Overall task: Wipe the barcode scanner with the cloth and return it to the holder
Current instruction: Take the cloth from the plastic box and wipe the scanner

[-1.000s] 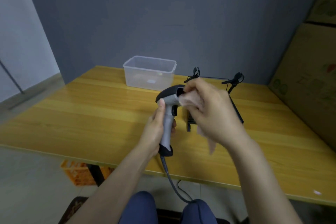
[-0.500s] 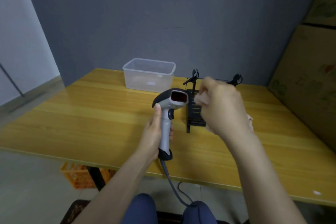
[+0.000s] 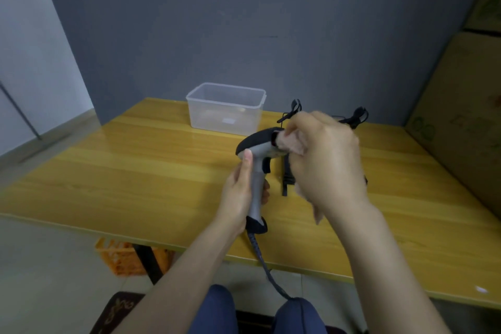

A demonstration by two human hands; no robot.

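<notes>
My left hand [image 3: 240,195] grips the grey handle of the barcode scanner [image 3: 257,152], holding it upright above the wooden table [image 3: 135,171]. The scanner has a black head and a dark cable [image 3: 267,271] hanging down to my lap. My right hand [image 3: 325,160] holds a pale pink cloth [image 3: 291,142] pressed against the scanner's front window, which is mostly covered. A tail of the cloth hangs below my right wrist. The black holder [image 3: 286,180] lies on the table behind my right hand, largely hidden.
A clear plastic tub [image 3: 226,108] stands at the back of the table. Black clips and cables [image 3: 359,114] lie near the far edge. Cardboard boxes [image 3: 461,116] rise on the right. An orange crate [image 3: 119,255] sits under the table.
Half a second ago my right hand was lifted away, leaving the scanner window exposed. Now it has come back left and presses the cloth on the scanner's front again.
</notes>
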